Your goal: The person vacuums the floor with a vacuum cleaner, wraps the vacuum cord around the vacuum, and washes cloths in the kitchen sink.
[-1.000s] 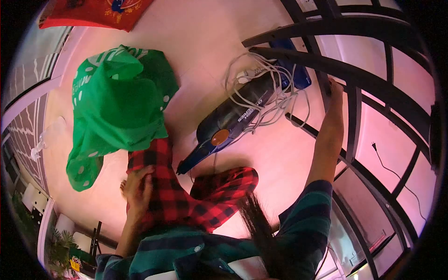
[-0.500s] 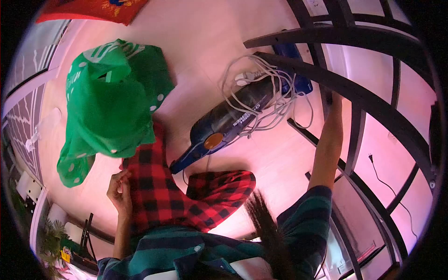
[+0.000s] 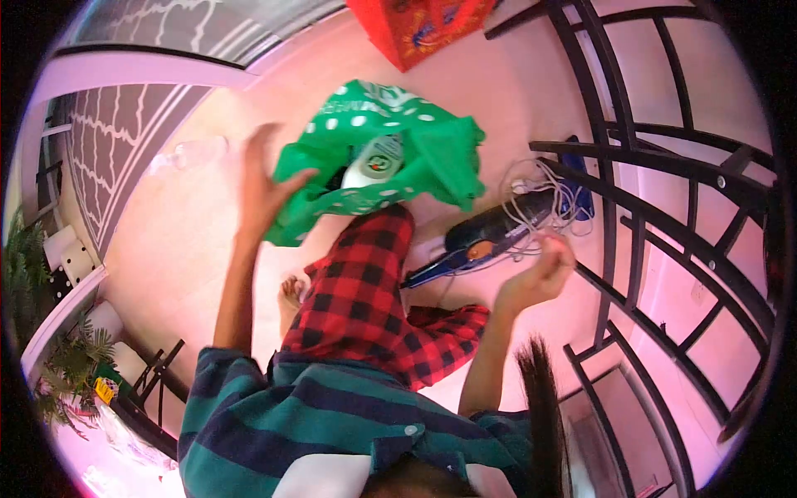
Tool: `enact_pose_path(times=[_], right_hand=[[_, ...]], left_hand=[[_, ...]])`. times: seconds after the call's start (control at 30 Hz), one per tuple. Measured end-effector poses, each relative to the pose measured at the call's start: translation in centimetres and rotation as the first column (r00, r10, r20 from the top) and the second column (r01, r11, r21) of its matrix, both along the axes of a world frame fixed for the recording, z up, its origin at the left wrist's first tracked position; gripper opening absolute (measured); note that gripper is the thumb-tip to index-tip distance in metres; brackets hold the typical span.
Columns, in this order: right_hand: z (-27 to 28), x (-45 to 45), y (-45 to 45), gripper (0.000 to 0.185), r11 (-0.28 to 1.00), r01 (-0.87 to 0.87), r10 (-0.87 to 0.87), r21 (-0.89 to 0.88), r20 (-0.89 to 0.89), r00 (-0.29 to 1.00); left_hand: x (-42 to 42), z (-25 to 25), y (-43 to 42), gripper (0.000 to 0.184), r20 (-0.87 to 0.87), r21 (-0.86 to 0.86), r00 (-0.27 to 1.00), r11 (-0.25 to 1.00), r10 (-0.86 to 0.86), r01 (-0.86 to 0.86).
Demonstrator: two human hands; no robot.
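Note:
A green bag with white dots (image 3: pixel 448 162) stands on the floor in front of my knees, its mouth open. Inside it shows a white bottle (image 3: pixel 375 166). My left hand (image 3: pixel 270 183), slightly blurred, is at the bag's left edge with thumb and fingers spread. Over the floor to the right, my right hand (image 3: pixel 544 270) is raised with its fingers curled together; whether something small is in them I cannot make out. Just beyond it lies a dark blue handheld vacuum (image 3: pixel 490 232) with a loosely coiled grey cord (image 3: pixel 531 195).
A black metal rack (image 3: pixel 639 158) fills the right side. A red bag (image 3: pixel 427 29) stands at the top. Near the left lies a clear plastic item (image 3: pixel 199 153), beside a patterned mat (image 3: pixel 124 141). Green plants (image 3: pixel 70 365) are at the lower left.
The view has swung left. My right hand has come away from the rack, and my left hand has risen from beside my leg to the green bag. The bag's mouth now shows the bottle.

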State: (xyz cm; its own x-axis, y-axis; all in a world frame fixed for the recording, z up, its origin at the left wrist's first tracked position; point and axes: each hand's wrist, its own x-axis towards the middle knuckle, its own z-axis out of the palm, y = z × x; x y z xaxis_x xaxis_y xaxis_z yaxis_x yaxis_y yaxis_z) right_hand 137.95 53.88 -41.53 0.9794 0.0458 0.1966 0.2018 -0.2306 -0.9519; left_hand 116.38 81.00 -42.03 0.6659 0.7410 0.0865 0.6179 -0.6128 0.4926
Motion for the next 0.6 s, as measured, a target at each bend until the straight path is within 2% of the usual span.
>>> enact_pose_path(times=[0.03, 0.07, 0.1, 0.13, 0.17, 0.2, 0.23, 0.27, 0.3, 0.4, 0.47, 0.57, 0.6], right_hand=[[3.0, -2.8, 3.3, 0.012, 0.952, -0.306, 0.298, 0.023, 0.164, 0.940], [4.8, -5.0, 6.4, 0.008, 0.872, -0.489, 0.471, -0.020, 0.309, 0.826], [6.7, -6.0, 9.3, 0.010, 0.770, -0.624, 0.624, -0.129, 0.355, 0.696], [7.1, -7.2, 12.4, 0.012, 0.705, -0.702, 0.690, -0.099, 0.321, 0.648], [6.0, -7.8, 14.6, 0.008, 0.584, -0.801, 0.807, -0.131, 0.203, 0.555], [3.8, -7.8, 16.0, 0.006, 0.464, -0.802, 0.875, -0.376, 0.055, 0.481], [1.5, -7.8, 16.6, 0.005, 0.290, -0.761, 0.897, -0.581, -0.113, 0.428], [-0.3, -7.4, 16.2, 0.010, 0.102, -0.723, 0.849, -0.683, -0.319, 0.421], [-2.0, -6.7, 15.2, 0.016, -0.104, -0.675, 0.750, -0.731, -0.503, 0.429], [-4.9, -6.2, 11.5, 0.014, -0.014, -0.615, 0.678, -0.789, -0.460, 0.574], [-4.5, -6.3, 11.2, 0.013, 0.010, -0.584, 0.637, -0.811, -0.445, 0.629], [-2.3, -7.7, 14.7, 0.014, 0.165, -0.499, 0.620, -0.851, -0.304, 0.723], [-2.6, -7.7, 15.6, 0.017, 0.257, -0.541, 0.657, -0.801, -0.266, 0.706]], left_hand=[[0.8, -1.4, -0.4, 0.068, 0.003, -0.044, 0.995, 0.994, -0.099, 0.099], [0.8, -3.7, -0.6, 0.064, 0.010, -0.094, 0.980, 0.976, -0.199, 0.199], [-0.2, -8.2, 0.3, 0.050, -0.181, -0.020, 0.932, 0.949, -0.314, 0.316], [-1.0, -10.1, -0.6, 0.041, -0.396, 0.329, 0.863, 0.829, -0.314, 0.453], [-2.0, -10.6, -0.5, 0.032, -0.439, 0.403, 0.847, 0.777, -0.300, 0.484], [-2.3, -10.1, 0.2, 0.031, -0.463, 0.255, 0.858, 0.893, -0.224, 0.371], [-2.4, -9.0, 1.1, 0.030, -0.497, 0.099, 0.854, 0.967, -0.154, 0.233], [-2.8, -7.6, 1.6, 0.029, -0.541, -0.056, 0.836, 0.995, -0.095, 0.077], [-3.5, -6.0, 1.9, 0.025, -0.255, 0.066, 0.967, 0.998, -0.006, 0.024], [-3.6, -1.5, 3.8, 0.023, 0.140, -0.014, 0.981, 0.991, 0.134, -0.134], [-3.1, -0.5, 3.5, 0.022, 0.161, -0.062, 0.977, 0.989, 0.142, -0.133], [-2.0, 0.8, 2.4, 0.022, 0.191, -0.147, 0.970, 0.981, 0.150, -0.123], [-1.9, 0.9, 2.2, 0.023, 0.194, -0.177, 0.969, 0.977, 0.151, -0.117]])
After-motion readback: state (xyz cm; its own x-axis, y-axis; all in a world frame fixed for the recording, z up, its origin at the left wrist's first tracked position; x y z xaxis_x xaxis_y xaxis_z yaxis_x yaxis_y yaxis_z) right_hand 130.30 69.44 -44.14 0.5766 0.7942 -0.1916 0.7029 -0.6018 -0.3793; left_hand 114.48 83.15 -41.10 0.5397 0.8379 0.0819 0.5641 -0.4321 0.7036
